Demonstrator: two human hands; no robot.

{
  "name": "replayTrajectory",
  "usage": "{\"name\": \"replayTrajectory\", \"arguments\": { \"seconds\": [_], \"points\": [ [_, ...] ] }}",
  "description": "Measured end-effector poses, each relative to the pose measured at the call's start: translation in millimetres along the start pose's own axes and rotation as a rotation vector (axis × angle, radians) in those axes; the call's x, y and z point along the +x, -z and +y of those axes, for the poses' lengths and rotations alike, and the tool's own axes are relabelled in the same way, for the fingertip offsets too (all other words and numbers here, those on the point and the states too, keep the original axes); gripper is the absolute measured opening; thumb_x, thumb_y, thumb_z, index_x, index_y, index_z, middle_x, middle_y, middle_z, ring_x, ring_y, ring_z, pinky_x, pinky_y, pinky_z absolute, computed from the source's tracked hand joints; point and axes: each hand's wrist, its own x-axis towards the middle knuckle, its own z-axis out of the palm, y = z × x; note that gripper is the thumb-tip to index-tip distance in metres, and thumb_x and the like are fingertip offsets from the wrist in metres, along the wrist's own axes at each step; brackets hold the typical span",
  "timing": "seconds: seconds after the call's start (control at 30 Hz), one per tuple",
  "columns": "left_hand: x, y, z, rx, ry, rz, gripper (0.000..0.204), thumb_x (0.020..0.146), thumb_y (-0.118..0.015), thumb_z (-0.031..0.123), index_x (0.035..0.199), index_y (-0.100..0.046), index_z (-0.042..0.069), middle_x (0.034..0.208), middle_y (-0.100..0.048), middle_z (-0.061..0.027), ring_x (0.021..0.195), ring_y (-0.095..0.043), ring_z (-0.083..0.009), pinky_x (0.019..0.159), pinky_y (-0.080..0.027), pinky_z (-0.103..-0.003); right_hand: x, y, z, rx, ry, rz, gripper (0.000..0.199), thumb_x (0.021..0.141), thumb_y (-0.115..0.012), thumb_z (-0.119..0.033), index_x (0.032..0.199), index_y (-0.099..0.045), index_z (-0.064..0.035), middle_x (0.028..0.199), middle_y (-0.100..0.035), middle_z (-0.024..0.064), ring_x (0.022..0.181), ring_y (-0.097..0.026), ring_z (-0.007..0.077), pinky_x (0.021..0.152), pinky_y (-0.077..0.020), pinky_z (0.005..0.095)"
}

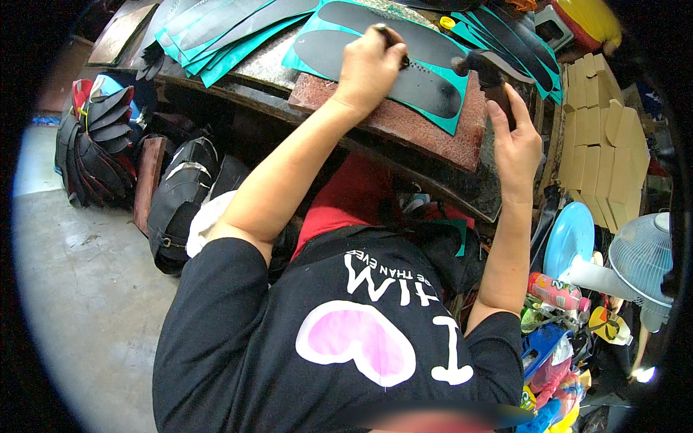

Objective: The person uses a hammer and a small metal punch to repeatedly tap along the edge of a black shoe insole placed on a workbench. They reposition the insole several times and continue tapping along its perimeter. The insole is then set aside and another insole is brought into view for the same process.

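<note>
My left hand [367, 78] is closed around a dark hand punch [403, 60], held against a teal sheet [454, 126] bearing long black oval shapes. Small holes or dots run across the black shape beside the punch's tip. Under the sheet lies a reddish slab [465, 148] on the workbench. To the right, my right hand [518, 148] grips a hammer [498, 90] by its dark handle. Its head is raised near the sheet's right end, apart from the punch.
More teal-and-black sheets [216, 43] overlap at the bench's left, with another stack [516, 54] at the right. Beyond the bench's right edge are tan cardboard pieces [603, 137], a fan [639, 252] and a pink bottle [556, 290]. Black curved pieces [97, 144] hang bundled at left.
</note>
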Motion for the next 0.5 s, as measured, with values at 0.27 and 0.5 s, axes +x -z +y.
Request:
{"name": "replayTrajectory", "arguments": {
  "seconds": [0.27, 0.5],
  "points": [
    [0.6, 3.9, -1.2, 0.092, -0.127, -0.173, 0.014, 0.091, -0.069, 0.011, 0.099, -0.062, 0.003, 0.084, -0.073, -0.0125, 0.075, -0.072, -0.0191, 0.067, -0.057, -0.032, -10.4, 44.6, -50.4, 0.539, 0.314, 0.173, 0.037, 0.097, -0.065, -0.017, 0.133, -0.06, -0.0066, 0.079, -0.06, 0.0016, 0.06, -0.049, 0.0038, 0.054, -0.0383, 0.0166],
    [-4.4, -4.4, 8.0, 0.217, -0.287, -0.074, 0.013, 0.088, -0.067, 0.011, 0.098, -0.061, 0.005, 0.078, -0.068, -0.0188, 0.072, -0.07, -0.0314, 0.068, -0.055, -0.039, -6.5, 3.0, -14.0, -0.023, 0.123, -0.004, 0.045, 0.095, -0.067, -0.03, 0.135, -0.058, -0.0116, 0.09, -0.066, 0.0084, 0.074, -0.059, 0.0128, 0.064, -0.0461, 0.0282]
  ]
}}
